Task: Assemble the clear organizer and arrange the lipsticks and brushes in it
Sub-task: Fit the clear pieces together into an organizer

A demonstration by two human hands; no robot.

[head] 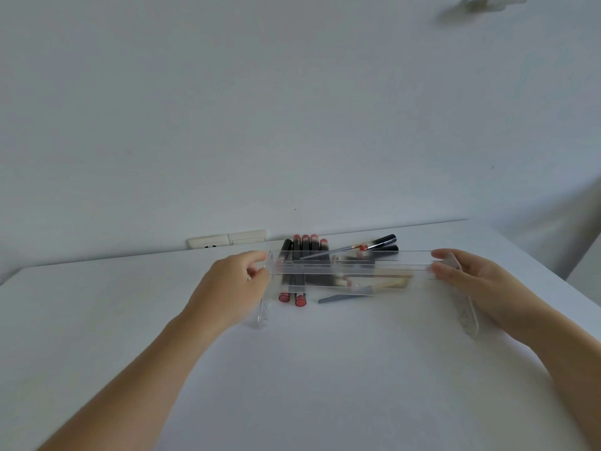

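Holding the clear organizer point(351, 266) by both ends, I have it near the far side of the white counter point(309, 369), its long see-through panels running left to right between two upright end pieces. My left hand point(232, 288) wraps the left end piece point(262, 312), fingers point(257, 271) curled and pinching its top edge where the panels meet it. My right hand point(481, 284) presses against the right end piece point(466, 307), fingers point(439, 270) close together and touching the panel ends.

Behind and under the panels lies a row of lipsticks point(305, 249), dark tubes side by side with pink-red caps, some ends pointing toward the wall and two toward me. Just to their right lie the brushes point(374, 247), thin handles crossing one another, partly blurred through the plastic. A loose clear strip point(349, 296) rests flat on the counter just in front of the brushes.

Beyond them, a white wall socket point(227, 239) sits low on the wall point(260, 109), right at the counter's back edge.
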